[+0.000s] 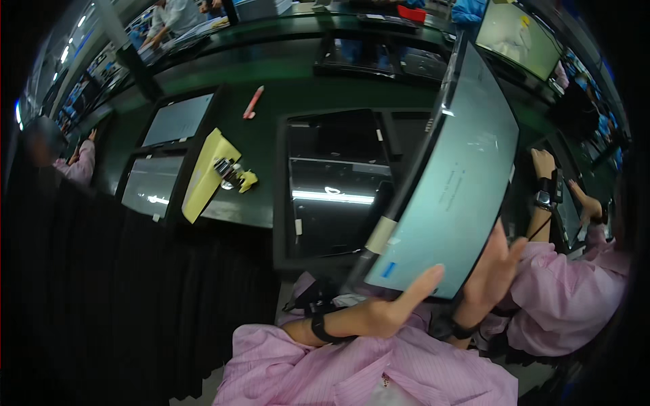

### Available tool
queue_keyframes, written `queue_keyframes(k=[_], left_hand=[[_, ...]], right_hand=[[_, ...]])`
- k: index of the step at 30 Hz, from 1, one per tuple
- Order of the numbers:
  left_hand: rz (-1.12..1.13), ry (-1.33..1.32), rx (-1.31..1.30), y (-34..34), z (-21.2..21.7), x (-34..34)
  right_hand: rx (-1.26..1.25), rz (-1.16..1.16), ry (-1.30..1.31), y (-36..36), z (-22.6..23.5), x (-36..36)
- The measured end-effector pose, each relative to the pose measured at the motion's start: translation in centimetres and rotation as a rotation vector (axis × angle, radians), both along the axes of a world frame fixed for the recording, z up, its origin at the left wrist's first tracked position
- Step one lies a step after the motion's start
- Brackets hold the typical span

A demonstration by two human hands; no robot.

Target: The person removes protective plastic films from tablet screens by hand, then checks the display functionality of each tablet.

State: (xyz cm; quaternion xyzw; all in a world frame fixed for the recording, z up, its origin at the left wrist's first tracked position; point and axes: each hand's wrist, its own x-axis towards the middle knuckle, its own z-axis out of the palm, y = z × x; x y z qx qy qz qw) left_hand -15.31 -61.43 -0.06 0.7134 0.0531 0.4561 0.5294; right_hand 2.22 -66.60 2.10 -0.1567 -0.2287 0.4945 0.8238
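screen panel [467,176] (tilted), left hand [391,313] and right hand [489,274] at edges

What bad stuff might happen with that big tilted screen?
It might slip: the left hand and right hand are both near the bottom of the big screen, so its tall top could tip. It might also bump or scratch the shiny dark screen in the black tray, because they look close together.

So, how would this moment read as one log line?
screen: raised, tilted; left hand: at its lower edge; right hand: at its right edge; tray: holds black panel
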Motion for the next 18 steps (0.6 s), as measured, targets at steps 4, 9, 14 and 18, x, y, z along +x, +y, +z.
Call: queue_keyframes(k=[4, 9, 14, 18], left_hand=[[-0.244, -0.082, -0.309, -1.0, -0.1, 0.0], [-0.630, -0.234, -0.912, 1.1, 2.9, -4.8], [-0.483, -0.164, -0.981, 2.1, 3.8, -4.6], [-0.531, -0.174, -0.984, 2.8, 3.2, -4.0]], right_hand=[[-0.297, -0.173, 0.049, 4.3, -1.2, -1.0], [-0.333, -0.308, -0.090, 4.8, -1.0, -1.8], [-0.359, -0.291, -0.134, 4.8, -0.8, -2.3], [-0.365, -0.236, -0.118, 5.2, -1.3, -1.7]])
